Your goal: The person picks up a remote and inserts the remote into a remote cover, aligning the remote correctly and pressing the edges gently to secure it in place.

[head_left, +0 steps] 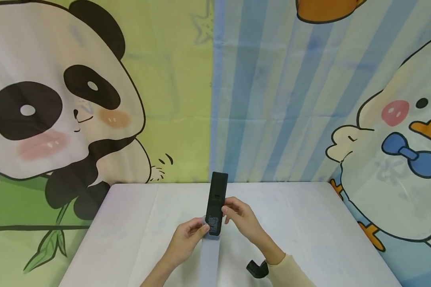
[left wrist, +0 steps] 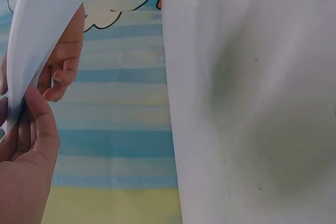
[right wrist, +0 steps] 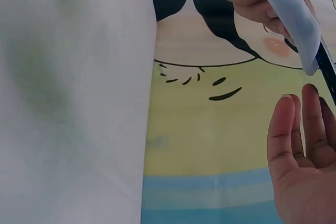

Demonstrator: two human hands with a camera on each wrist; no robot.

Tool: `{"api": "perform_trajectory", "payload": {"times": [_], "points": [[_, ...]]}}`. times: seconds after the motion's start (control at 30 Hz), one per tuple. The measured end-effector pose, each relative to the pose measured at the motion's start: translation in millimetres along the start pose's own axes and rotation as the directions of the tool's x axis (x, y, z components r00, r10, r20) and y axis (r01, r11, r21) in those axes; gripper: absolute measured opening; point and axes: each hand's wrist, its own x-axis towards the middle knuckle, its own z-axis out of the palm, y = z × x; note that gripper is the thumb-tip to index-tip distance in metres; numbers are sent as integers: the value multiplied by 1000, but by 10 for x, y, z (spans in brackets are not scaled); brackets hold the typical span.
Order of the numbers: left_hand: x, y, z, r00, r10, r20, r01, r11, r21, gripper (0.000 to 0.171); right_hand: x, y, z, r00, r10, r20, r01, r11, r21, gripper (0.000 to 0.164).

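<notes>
A long, slim black device with a small printed label near its lower end is held up above the table. Its lower part overlaps the end of a pale, soft strip that hangs toward me. My left hand pinches the strip and the device's lower left edge between thumb and fingers. In the left wrist view the strip bends down into that grip. My right hand has its fingertips right at the device's right edge. The right wrist view shows its fingers fairly straight, nothing between them and the thumb.
A white-covered table lies below both hands. Behind it hangs a cloth backdrop with a panda and a white bird. A black wrist camera sits at the right wrist, beside a cream sleeve.
</notes>
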Motion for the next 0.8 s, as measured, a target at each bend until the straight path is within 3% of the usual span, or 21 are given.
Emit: {"api": "perform_trajectory", "payload": {"times": [0.27,0.53,0.8], "points": [[-3,1,19,999,-2,51,2,1000,3,26,167,-94,4,999,32,-37,-30,998,51,22],[9,86,13,998,1,68,0,1000,-8,25,201,-146,-90,993,47,112,-52,998,42,21],[30,145,21,996,57,74,-54,998,-45,20,227,-217,-137,974,-21,226,11,999,46,23]]}}
